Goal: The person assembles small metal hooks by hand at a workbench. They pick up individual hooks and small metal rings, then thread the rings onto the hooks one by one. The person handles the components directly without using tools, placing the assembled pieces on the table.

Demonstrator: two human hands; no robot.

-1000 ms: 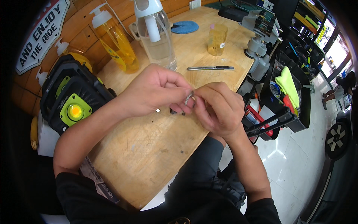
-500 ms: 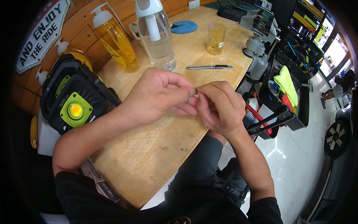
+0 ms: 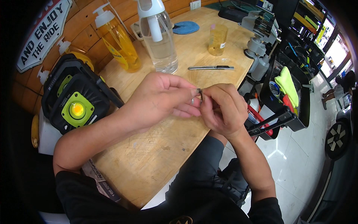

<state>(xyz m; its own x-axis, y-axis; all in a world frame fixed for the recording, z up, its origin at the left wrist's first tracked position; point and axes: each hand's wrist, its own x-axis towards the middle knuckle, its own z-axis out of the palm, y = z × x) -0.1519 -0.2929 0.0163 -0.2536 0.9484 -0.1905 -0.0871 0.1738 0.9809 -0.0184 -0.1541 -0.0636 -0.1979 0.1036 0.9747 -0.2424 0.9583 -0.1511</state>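
Above the wooden table (image 3: 156,149), both hands meet in a pinch. My left hand (image 3: 158,95) is closed, thumb against fingertips, at one end of a small, dark, curved piece (image 3: 201,95). From the other side my right hand (image 3: 225,106) pinches the same piece, its thumb and forefinger bent. The piece's exact kind is too small to make out, and the fingers partly cover it. A silver utility knife (image 3: 211,68) lies flat just beyond the hands. Farther back stands a yellowish transparent cup (image 3: 217,40).
Beyond my left hand stand a clear spray bottle (image 3: 162,52) and an amber pump bottle (image 3: 121,48). A black and green work light (image 3: 76,108) is at the left. A grey vise (image 3: 257,48) sits at the table's right edge, beside a black tool cart (image 3: 294,115).
The dark curved piece shows more between the fingertips than before. My right hand has shifted slightly right. The view has moved a little.
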